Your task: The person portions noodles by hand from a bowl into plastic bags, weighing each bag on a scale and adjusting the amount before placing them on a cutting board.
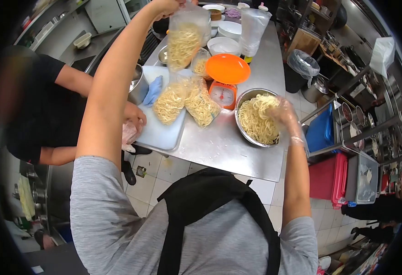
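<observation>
My left hand [166, 6] is raised at the top of the view, its fingers closed on the top of a clear plastic bag of noodles [184, 46]. The bag hangs over the far part of the white cutting board [166, 143]. In a clear plastic glove, my right hand [285, 114] grips a clump of noodles [265, 101] at the right side of a metal bowl [241, 131]. More noodles fill that bowl. Filled noodle bags [168, 104] lie on the board's right edge, beside an orange kitchen scale [222, 94] with an orange plate [228, 69] on top.
At my left stands a person in black, with a hand [134, 120] by the board's edge. A metal pot [138, 87] and blue cloth [153, 91] are near it. White bowls [229, 30] stand farther back on the steel table [219, 153]. A lined bin [301, 68] is right of the table.
</observation>
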Available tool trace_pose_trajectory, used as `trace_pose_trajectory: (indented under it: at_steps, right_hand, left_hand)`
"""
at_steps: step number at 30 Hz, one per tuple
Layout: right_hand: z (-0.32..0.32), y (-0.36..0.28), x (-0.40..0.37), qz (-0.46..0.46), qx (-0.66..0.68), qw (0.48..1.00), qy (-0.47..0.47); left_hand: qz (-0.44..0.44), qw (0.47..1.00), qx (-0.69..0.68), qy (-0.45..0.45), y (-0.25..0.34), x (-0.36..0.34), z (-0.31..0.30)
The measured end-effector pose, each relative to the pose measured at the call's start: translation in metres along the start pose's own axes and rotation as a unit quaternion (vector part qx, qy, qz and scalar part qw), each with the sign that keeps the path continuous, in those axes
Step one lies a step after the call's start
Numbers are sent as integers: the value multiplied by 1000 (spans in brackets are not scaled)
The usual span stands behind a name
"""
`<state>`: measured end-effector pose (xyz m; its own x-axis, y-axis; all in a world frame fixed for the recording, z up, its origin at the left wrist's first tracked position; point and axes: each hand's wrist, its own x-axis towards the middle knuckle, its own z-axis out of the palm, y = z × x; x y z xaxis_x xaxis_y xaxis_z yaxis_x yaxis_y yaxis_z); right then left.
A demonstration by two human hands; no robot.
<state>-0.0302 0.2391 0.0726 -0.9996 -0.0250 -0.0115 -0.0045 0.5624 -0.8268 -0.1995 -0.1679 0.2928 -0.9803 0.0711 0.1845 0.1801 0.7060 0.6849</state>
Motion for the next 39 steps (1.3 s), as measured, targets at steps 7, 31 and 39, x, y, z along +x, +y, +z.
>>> trace_pose_trajectory:
  at_steps: [7, 31, 39]
  right_hand:
    - [40, 8, -26, 64, -290, 955, -22]
    - [44, 10, -24, 131, -332, 930, -90]
    - [62, 25, -22, 140, -365, 920, -37]
  left_hand:
    - [107, 982, 154, 15, -76, -7, 48]
    - [-38, 901, 431, -23, -95, -78, 100]
    - [330, 916, 209, 86, 51, 137, 197]
